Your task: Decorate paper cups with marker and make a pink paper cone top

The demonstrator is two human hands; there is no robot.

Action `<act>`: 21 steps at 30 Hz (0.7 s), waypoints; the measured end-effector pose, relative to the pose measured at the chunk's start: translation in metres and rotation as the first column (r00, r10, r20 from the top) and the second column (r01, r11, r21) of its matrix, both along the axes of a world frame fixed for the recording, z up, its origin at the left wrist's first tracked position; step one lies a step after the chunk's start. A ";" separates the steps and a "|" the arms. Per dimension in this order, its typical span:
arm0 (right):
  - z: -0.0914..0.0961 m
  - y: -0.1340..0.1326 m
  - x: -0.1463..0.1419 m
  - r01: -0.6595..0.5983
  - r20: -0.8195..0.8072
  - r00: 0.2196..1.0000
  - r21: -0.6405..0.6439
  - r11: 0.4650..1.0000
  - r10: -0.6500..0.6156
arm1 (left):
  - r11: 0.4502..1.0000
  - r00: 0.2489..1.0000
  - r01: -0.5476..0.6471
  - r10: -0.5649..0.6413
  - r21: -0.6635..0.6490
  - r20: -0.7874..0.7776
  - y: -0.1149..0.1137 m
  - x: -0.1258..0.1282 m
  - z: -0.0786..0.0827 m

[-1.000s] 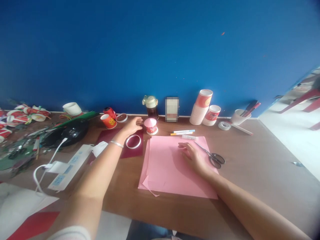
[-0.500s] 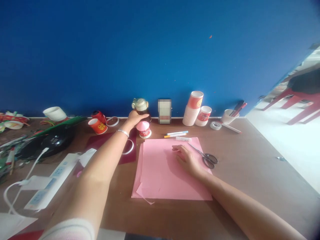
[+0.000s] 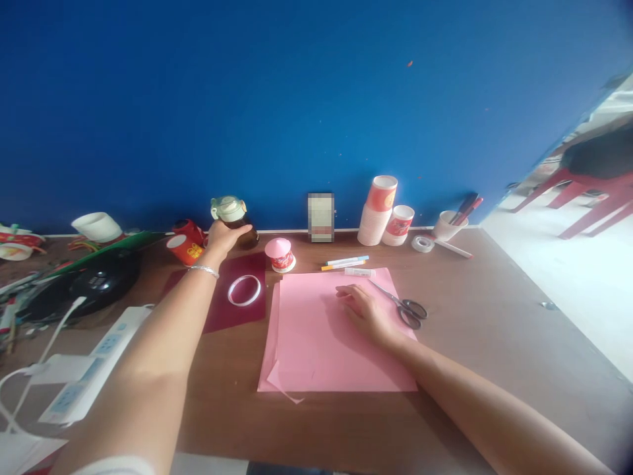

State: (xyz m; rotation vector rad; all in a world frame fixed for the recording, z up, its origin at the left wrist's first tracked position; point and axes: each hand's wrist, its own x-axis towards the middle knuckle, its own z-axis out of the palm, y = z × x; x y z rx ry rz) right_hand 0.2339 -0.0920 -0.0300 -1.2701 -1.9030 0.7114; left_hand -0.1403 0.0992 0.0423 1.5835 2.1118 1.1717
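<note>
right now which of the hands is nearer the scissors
Right. The right hand is over the pink paper, just left of the scissors; the left hand is far off to their left, holding the bottle.

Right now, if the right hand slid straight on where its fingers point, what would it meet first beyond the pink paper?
Likely the pink-topped cup, ahead and left of the right hand, though depth is unclear.

Behind the brown table rises a blue wall; rightward, a red stool stands on pale floor.
</note>
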 end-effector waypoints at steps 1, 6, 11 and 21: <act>0.000 0.000 0.000 -0.001 0.000 1.000 0.001 1.000 0.001 | 1.000 1.000 -0.006 0.006 0.006 -0.002 -0.002 0.001 0.002; 0.002 0.000 0.000 -0.011 0.004 1.000 0.075 0.997 0.011 | 0.984 0.999 0.052 -0.049 0.168 -0.019 -0.028 0.011 0.042; 0.025 -0.007 -0.002 0.056 -0.032 0.998 0.241 0.969 -0.050 | 0.928 0.971 0.232 -0.203 0.290 -0.128 -0.081 0.047 0.109; 0.097 -0.008 0.013 0.115 -0.180 0.981 0.214 0.970 -0.077 | 0.552 0.588 0.805 -0.793 0.216 -0.163 -0.167 0.224 0.095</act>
